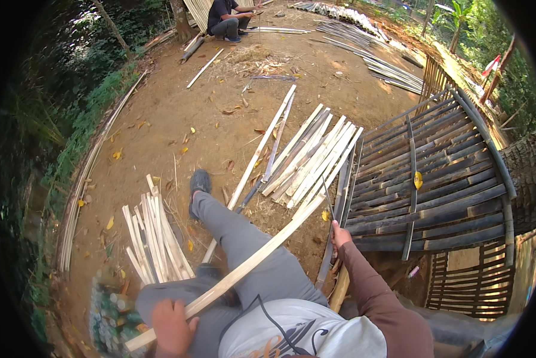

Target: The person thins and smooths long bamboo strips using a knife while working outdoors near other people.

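Your left hand (172, 327) clamps the bamboo strip's (250, 262) near end across your outstretched leg (244, 238) while your right hand (340, 234) grips the knife (327, 203) just beyond—a slip could cut you.

Bare dirt ground (178, 113) carrying a pile of pale bamboo slats (312, 158), a short split-strip bundle (154, 241), scattered dry leaves (116, 154), and a dark woven bamboo panel (441, 179) lying right.

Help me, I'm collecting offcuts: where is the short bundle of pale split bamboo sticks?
In the head view, the bundle of pale split bamboo sticks lies on the dirt, left of the person's outstretched grey-trousered leg.
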Motion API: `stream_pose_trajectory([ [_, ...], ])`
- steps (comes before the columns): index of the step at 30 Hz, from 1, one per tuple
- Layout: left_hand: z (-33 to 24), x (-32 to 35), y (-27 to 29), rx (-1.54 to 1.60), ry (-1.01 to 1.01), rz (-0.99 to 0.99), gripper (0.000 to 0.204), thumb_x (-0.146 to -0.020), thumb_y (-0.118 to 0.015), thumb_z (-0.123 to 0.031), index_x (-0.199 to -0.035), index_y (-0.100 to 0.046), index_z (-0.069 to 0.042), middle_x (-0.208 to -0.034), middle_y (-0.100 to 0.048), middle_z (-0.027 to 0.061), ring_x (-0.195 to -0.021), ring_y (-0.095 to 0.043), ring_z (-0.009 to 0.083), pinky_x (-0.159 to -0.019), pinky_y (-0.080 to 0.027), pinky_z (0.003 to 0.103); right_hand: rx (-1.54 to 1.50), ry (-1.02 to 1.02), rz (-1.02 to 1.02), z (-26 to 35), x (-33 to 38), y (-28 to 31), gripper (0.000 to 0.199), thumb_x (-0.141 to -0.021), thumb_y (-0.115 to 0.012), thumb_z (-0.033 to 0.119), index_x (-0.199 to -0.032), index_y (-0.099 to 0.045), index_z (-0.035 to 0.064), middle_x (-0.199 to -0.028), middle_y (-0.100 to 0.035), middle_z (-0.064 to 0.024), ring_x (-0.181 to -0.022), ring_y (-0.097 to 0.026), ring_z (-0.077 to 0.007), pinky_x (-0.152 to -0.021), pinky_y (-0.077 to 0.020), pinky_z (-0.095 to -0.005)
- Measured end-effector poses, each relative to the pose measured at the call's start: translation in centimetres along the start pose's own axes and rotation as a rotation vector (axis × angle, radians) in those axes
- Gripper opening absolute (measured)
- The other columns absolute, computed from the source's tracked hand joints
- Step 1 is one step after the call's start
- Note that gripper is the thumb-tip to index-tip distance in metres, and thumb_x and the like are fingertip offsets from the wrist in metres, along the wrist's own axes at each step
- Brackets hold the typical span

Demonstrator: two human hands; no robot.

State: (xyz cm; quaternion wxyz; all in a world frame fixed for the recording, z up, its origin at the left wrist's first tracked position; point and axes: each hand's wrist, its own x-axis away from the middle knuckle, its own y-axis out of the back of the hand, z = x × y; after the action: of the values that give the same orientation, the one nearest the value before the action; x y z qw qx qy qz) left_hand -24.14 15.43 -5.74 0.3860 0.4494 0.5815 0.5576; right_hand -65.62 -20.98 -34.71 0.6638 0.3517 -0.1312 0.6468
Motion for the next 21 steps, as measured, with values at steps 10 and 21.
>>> stream_pose_trajectory([
  [10, -0.4, -1.3, -5.5, -0.047, -0.108, 0.092, 0.043, -0.088, -0.074, -0.027, -0.128, -0.067, -0.014, -0.084, -0.066, 0.0078, -0.075, -0.067, 0.0302, -0.066, -0.053, 0.046, 0.788, 0.549, 0.216, 3.0, 10.9, -2.5, 0.066, -0.102, -0.050, 0.061, -0.095, -0.073, -0.0004, -0.093, -0.070, -0.0283, -0.092, -0.067, -0.0478, -0.082, -0.0511, -0.0526],
  [21, 0.8, -1.7, -4.6, -0.028, -0.157, 0.141, 0.038, -0.093, -0.071, -0.025, -0.129, -0.067, -0.014, -0.082, -0.066, 0.0098, -0.075, -0.067, 0.0326, -0.066, -0.053, 0.046, 0.695, 0.069, -0.266, -0.2, -6.7, 3.4, 0.084, -0.100, -0.043, 0.071, -0.110, -0.073, -0.0066, -0.107, -0.073, -0.0290, -0.107, -0.068, -0.0452, -0.094, -0.0511, -0.0511],
])
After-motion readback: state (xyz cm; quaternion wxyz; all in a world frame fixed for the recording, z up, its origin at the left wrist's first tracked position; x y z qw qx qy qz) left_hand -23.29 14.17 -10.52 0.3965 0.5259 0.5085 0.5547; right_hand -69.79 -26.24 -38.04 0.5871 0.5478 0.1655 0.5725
